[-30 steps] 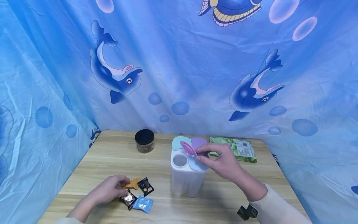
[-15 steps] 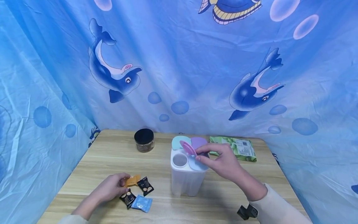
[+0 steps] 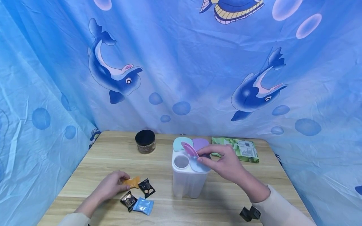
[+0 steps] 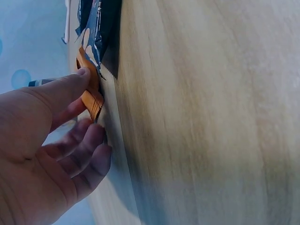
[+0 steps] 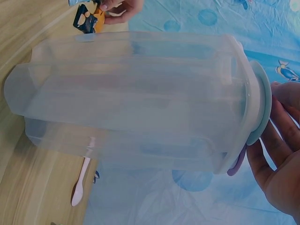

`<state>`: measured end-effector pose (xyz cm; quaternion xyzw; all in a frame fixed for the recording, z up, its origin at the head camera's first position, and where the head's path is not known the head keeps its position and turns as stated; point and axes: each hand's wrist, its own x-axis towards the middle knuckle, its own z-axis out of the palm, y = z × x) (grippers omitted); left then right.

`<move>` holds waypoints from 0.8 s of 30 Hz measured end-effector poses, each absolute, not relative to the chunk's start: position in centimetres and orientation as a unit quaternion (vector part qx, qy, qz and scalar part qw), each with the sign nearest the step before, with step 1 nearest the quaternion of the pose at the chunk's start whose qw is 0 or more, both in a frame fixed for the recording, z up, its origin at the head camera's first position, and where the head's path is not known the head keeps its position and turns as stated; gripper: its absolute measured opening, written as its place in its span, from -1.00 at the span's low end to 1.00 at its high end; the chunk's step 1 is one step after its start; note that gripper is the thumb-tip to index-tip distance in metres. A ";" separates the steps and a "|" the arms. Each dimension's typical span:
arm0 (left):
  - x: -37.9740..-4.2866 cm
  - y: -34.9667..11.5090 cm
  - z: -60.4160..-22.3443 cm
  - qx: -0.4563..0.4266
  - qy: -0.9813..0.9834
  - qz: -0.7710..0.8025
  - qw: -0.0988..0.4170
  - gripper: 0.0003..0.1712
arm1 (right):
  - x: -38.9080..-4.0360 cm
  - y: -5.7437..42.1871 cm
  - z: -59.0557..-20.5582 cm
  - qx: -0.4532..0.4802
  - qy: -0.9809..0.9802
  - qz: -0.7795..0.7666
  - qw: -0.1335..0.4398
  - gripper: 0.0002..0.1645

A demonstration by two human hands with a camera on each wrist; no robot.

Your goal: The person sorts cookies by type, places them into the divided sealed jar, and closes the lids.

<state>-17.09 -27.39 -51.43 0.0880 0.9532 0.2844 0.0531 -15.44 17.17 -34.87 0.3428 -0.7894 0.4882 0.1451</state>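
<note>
My left hand [image 3: 110, 185] pinches an orange wrapped snack [image 3: 133, 182] between thumb and finger, low over the table. Two black wrapped snacks [image 3: 146, 188] and a light blue one [image 3: 143, 205] lie beside it. In the left wrist view, the thumb presses on the orange wrapper [image 4: 92, 96], right by a dark one. My right hand [image 3: 226, 160] holds the raised pink lid [image 3: 189, 149] of a translucent storage container [image 3: 189, 183] by its edge. Under that lid, the round opening [image 3: 182, 161] is uncovered. The container's mint lid [image 3: 181, 144], purple lid [image 3: 200, 143] and pale blue lid [image 3: 199, 165] are down.
A black-lidded jar [image 3: 145, 142] stands at the back left. A green packet [image 3: 240, 150] lies flat behind my right hand. In the right wrist view, a pale pink spoon [image 5: 80, 185] lies on the table past the container. A blue curtain [image 3: 181, 78] surrounds the table.
My left hand has shifted slightly away from the body with the orange snack, uncovering more of the nearer black one. The right hand and pink lid stay put.
</note>
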 end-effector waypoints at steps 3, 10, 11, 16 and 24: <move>-17.1 -27.5 -51.3 0.084 0.954 0.284 0.041 -0.57 | -15.4 17.1 -34.8 0.342 -0.789 0.489 0.147 -0.77; -17.6 -27.7 -50.5 0.060 0.940 0.334 0.032 -0.66 | -15.4 17.1 -34.8 0.337 -0.793 0.488 0.144 -0.78; -17.7 -27.7 -50.3 0.064 0.936 0.346 0.026 -0.67 | -15.4 17.1 -34.8 0.335 -0.794 0.487 0.143 -0.78; -18.1 -27.0 -47.9 0.079 0.909 0.408 -0.009 -0.68 | -15.4 17.1 -34.8 0.334 -0.795 0.486 0.144 -0.79; -17.3 -23.6 -41.5 0.117 0.881 0.457 -0.039 -0.68 | -15.2 17.2 -34.9 0.322 -0.800 0.484 0.148 -0.78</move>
